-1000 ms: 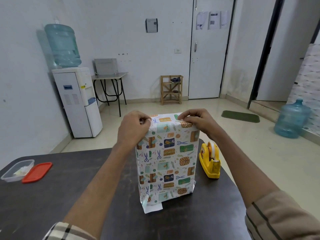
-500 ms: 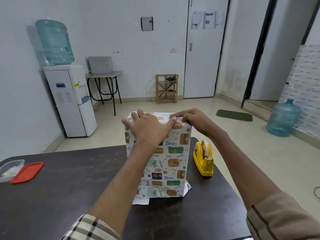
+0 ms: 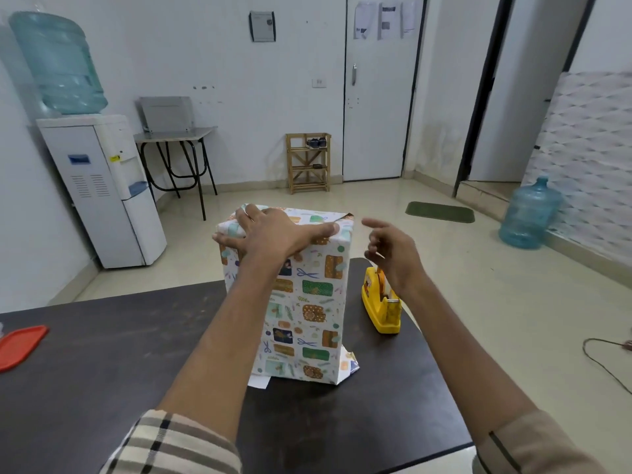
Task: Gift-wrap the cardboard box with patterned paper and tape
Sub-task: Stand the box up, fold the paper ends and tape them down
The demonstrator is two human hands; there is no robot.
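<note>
The wrapped box (image 3: 301,302) stands upright on its short end near the far edge of the dark table (image 3: 102,364), tall and narrow. Patterned paper (image 3: 309,323), white with small gift parcels, scissors and sprigs in green, orange, navy and teal, covers the whole face turned toward the camera. At the top the paper is folded over, and a small corner sticks up at the far right edge. At the bottom the wrap is loose: a plain white flap pokes out at the lower left, and a crumpled printed flap spreads onto the table at the lower right.

The left hand (image 3: 273,234) lies flat across the top of the box, fingers spread wide, palm pressing the folded paper down, thumb reaching toward the right corner. It grips nothing.

The right hand (image 3: 393,251) hangs in the air just right of the box, clear of it, half open with fingers loosely curled and the forefinger extended. It holds nothing.

Below that hand, a yellow tape dispenser (image 3: 383,302) sits on the table beside the box. A red lid (image 3: 20,345) lies at the table's left edge.
</note>
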